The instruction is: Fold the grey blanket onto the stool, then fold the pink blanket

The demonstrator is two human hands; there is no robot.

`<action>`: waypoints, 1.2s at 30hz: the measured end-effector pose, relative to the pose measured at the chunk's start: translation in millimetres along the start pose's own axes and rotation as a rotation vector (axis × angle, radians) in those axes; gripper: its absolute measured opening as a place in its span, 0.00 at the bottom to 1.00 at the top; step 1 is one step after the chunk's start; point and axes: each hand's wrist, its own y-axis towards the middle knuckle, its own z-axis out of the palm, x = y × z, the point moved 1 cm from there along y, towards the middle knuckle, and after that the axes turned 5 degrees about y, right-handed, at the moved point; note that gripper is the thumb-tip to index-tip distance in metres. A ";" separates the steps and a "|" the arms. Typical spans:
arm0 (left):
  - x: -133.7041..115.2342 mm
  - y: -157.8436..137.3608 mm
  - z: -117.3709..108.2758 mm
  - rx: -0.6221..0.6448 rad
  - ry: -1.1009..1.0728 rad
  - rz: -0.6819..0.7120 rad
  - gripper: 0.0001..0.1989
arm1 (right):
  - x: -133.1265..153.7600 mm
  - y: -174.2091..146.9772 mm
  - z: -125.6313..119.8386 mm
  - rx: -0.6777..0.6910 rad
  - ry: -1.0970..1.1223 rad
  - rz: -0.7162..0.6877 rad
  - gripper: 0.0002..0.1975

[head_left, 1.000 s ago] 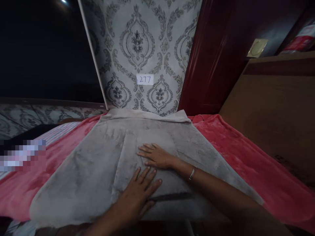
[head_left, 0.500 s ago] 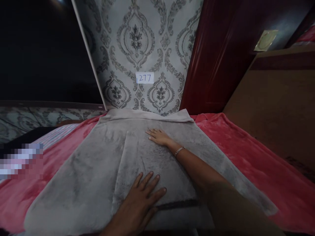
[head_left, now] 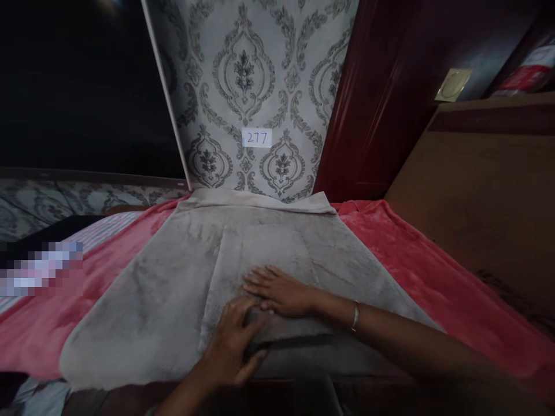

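Head view: right hand [head_left: 284, 292] palm down on the gray cloth [head_left: 151, 300], grip released; left hand [head_left: 229, 341] just beside it, fingers bent, thumb apart, cannot tell whether its grip has hold of fabric. Cloth lies spread over a red blanket [head_left: 411, 254], visible along both sides, far edge by the patterned wall [head_left: 299, 112].

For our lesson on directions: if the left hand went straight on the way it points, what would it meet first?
The left hand would probably meet the right hand, flat on the grey cloth just ahead; whether they touch now is unclear.
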 end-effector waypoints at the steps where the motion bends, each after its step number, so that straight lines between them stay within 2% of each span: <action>1: 2.0 2.0 -2.7 -0.043 -0.038 -0.052 0.27 | 9.9 -7.7 4.3 0.016 0.050 -0.028 0.31; 3: 10.1 12.6 -10.4 -0.086 -0.092 -0.197 0.24 | 24.5 -20.3 6.0 0.053 0.170 -0.085 0.31; 5: 22.8 31.4 -19.8 -0.052 -0.091 -0.310 0.23 | 29.3 -28.4 -2.8 0.085 0.315 -0.113 0.27; 6: 30.1 43.0 -23.9 -0.007 -0.069 -0.340 0.23 | 27.3 -30.4 -10.6 0.062 0.375 -0.098 0.26; 8: 44.5 66.8 -28.1 0.111 0.001 -0.358 0.26 | 15.0 -30.9 -29.1 -0.091 0.390 -0.007 0.26; 11: 57.5 91.9 -19.8 0.307 0.151 -0.371 0.30 | -15.0 -26.5 -46.9 -0.371 0.073 0.235 0.27; 14: 56.4 93.5 1.2 0.484 0.251 -0.360 0.33 | -41.1 -21.6 -39.4 -0.377 -0.229 0.441 0.29; 16: 52.3 85.4 13.7 0.551 0.256 -0.352 0.33 | -51.3 -20.3 -27.4 -0.358 -0.285 0.503 0.29; 18: 48.8 76.9 19.8 0.554 0.236 -0.349 0.32 | -56.3 -20.3 -17.8 -0.366 -0.290 0.520 0.29; 23: 45.6 71.4 15.0 0.418 0.135 -0.295 0.27 | -64.5 -24.7 -10.7 -0.424 -0.201 0.561 0.29; 25: 48.0 72.5 10.4 0.375 0.071 -0.302 0.25 | -71.0 -32.1 -7.3 -0.505 -0.088 0.622 0.31; 27: 55.1 72.1 3.1 0.305 0.023 -0.376 0.22 | -77.8 -44.4 -1.2 -0.650 0.086 0.647 0.35; 30: 73.2 64.8 -15.6 0.045 -0.112 -0.659 0.21 | -82.1 -67.3 10.0 -0.908 0.463 0.548 0.41; 33: 87.9 48.2 -36.4 -0.208 -0.507 -1.061 0.23 | -74.5 -84.6 20.0 -1.081 0.875 0.478 0.42; 35: 88.6 36.4 -47.0 -0.270 -0.830 -1.265 0.23 | -63.3 -89.8 24.7 -1.151 1.062 0.477 0.38; 36: 86.2 31.6 -51.1 -0.273 -0.968 -1.323 0.21 | -56.7 -90.8 26.4 -1.173 1.120 0.468 0.35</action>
